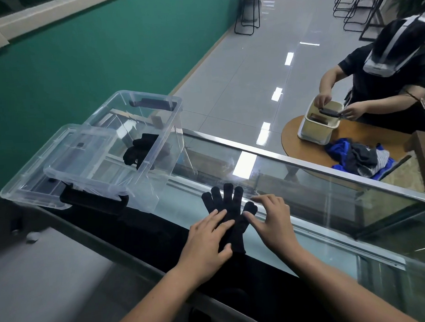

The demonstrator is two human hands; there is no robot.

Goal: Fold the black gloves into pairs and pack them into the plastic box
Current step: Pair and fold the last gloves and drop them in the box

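Pressing black glove: left hand flat, right hand loose; plastic box holds possibly paired gloves.

No readable text, label or number shows on anything here

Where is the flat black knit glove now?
The black knit glove lies low and central in the head view, on the glass countertop, under the left hand, with the right hand at its right edge and the clear plastic box to its left.
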